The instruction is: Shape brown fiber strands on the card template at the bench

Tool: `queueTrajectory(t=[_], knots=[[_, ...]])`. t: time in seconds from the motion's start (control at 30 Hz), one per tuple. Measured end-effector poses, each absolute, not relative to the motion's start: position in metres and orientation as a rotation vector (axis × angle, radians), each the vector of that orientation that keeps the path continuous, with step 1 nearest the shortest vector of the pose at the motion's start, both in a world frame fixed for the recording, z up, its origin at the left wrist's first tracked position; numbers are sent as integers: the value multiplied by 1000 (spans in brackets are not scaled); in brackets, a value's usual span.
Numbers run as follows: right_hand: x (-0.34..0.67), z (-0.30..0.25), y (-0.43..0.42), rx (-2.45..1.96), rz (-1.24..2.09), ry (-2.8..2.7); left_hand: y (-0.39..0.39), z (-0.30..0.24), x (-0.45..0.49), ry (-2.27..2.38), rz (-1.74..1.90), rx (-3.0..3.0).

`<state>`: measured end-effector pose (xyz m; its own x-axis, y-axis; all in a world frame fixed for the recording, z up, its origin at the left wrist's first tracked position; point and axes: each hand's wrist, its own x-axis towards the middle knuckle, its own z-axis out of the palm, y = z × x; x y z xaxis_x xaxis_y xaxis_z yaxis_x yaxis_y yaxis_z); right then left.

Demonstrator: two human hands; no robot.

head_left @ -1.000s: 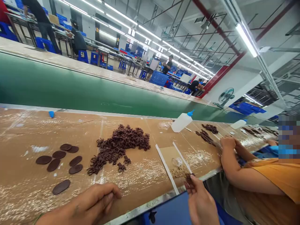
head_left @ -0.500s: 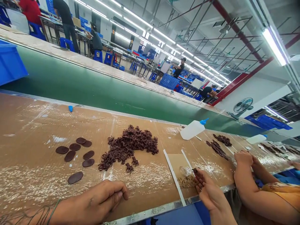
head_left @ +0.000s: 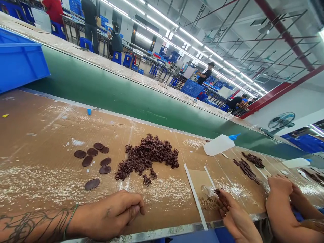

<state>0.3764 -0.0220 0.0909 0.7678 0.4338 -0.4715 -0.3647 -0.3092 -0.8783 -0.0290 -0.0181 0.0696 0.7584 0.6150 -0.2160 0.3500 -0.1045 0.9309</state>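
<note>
Beside the heap of dark brown lacy cut-outs (head_left: 149, 157), the left hand (head_left: 111, 214) rests curled shut, empty, while the right hand (head_left: 234, 216) pinches one small brown piece (head_left: 217, 191).

Both arms are bare, no sleeves showing. The left hand (head_left: 111, 214) has dark line tattoos running up the forearm and a thin green cord bracelet (head_left: 69, 221) at the wrist. The right hand (head_left: 234, 214) is unadorned.

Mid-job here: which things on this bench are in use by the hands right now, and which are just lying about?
In use:
right hand pinching a small brown piece
clear glue puddle
left hand, fist resting on the bench

Lying about:
brown ovals
heap of brown pieces
glue bottle
blue cap
</note>
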Motion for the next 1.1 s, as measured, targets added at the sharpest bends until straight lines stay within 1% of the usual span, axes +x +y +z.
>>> queueTrajectory(t=[0.37, 0.8, 0.97, 1.1], knots=[[377, 91, -24, -1681, 780, -83, -18, 72, -28, 757, 282, 1702], [373, 88, -24, -1627, 830, -162, -19, 62, -29, 742, 246, 1577], [382, 86, -36, -1588, 814, -166, -18, 74, -32, 806, 234, 1771], [374, 89, -53, -1552, 784, -193, -19, 73, -38, 717, 231, 1680]])
